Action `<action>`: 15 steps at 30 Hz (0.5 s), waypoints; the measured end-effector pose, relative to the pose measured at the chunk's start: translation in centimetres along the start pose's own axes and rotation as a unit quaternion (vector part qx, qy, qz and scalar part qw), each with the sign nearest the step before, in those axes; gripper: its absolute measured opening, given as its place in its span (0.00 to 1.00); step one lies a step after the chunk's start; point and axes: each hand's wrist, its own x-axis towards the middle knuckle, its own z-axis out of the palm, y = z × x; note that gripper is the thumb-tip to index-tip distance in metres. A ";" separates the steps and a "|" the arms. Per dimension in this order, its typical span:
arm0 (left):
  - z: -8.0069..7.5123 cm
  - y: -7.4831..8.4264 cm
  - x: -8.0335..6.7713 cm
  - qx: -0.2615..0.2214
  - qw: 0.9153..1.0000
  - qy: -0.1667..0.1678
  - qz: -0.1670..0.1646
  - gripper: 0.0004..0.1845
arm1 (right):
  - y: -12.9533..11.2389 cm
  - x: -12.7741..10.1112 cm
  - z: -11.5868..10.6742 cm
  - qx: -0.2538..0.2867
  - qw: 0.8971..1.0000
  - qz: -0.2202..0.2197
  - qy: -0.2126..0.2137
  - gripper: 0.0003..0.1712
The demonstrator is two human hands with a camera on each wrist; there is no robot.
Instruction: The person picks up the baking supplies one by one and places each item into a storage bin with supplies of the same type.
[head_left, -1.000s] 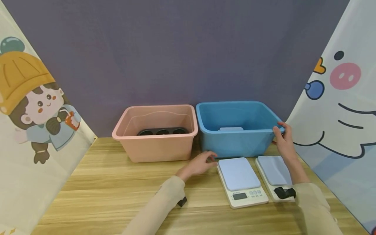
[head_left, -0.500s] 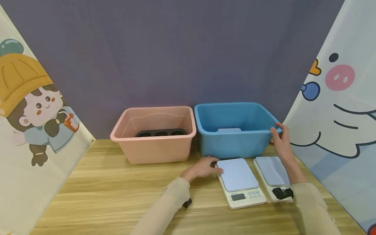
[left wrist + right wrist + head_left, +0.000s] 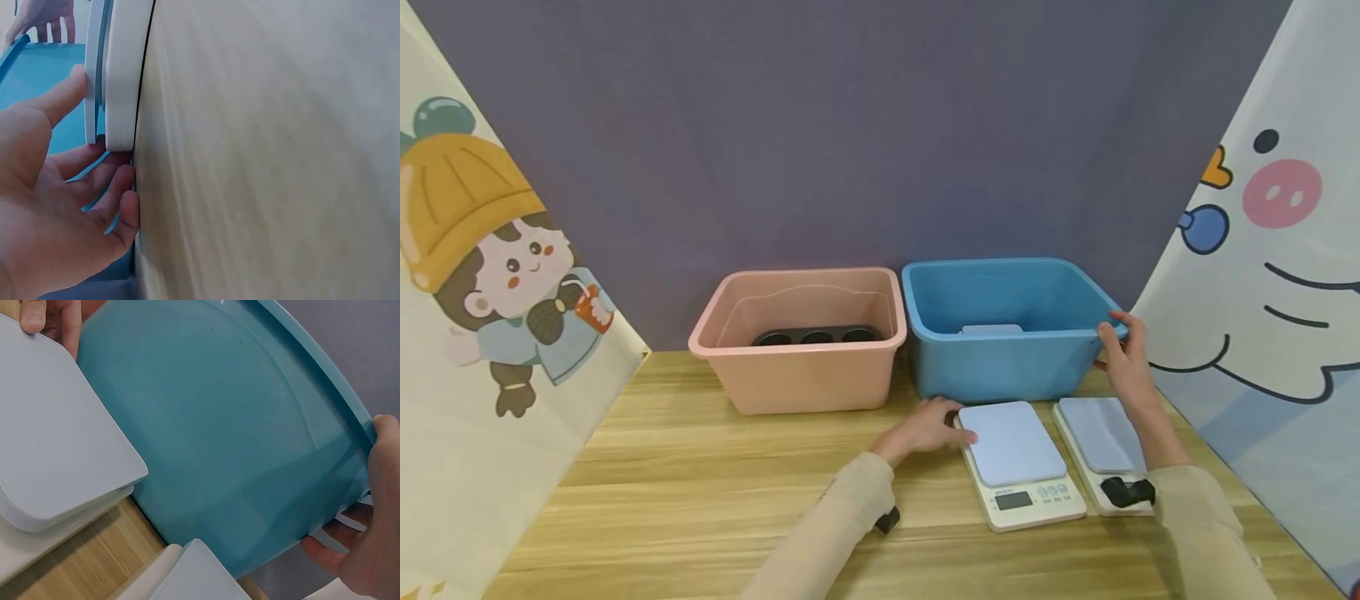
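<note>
A white kitchen scale point(image 3: 1018, 454) with a pale platform lies on the table in front of the blue plastic bin point(image 3: 992, 371). My left hand point(image 3: 925, 428) grips its far left corner. In the left wrist view the thumb point(image 3: 65, 94) presses the platform's face while the other fingers curl at the scale's edge. My right hand point(image 3: 1131, 367) holds the bin's front right corner, thumb at the rim and fingers against the side wall. A second white scale point(image 3: 1101, 437) lies to the right, partly hidden under my right wrist.
Left of the blue bin stands a pink bin point(image 3: 805, 383) with a black tray of round cups point(image 3: 817, 336) inside. A pale flat object point(image 3: 991, 329) shows inside the blue bin. A dark curtain point(image 3: 850, 150) hangs behind, over the wooden table point(image 3: 700, 492).
My left hand has moved right, from beside the scale onto its corner, with the thumb now on the platform. The right hand stays on the blue bin's corner.
</note>
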 end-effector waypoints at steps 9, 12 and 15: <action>0.3 -0.2 0.1 -0.106 0.994 0.017 -0.014 0.32 | -0.1 0.0 -0.1 0.006 1.000 0.010 -0.007 0.32; 0.3 -0.1 -0.1 -0.141 0.989 0.019 -0.029 0.31 | -0.2 -0.1 -0.1 0.006 1.000 0.009 -0.008 0.32; 0.2 0.1 -0.2 -0.161 0.986 0.020 -0.041 0.30 | -0.2 -0.1 -0.2 0.004 1.000 0.011 -0.009 0.32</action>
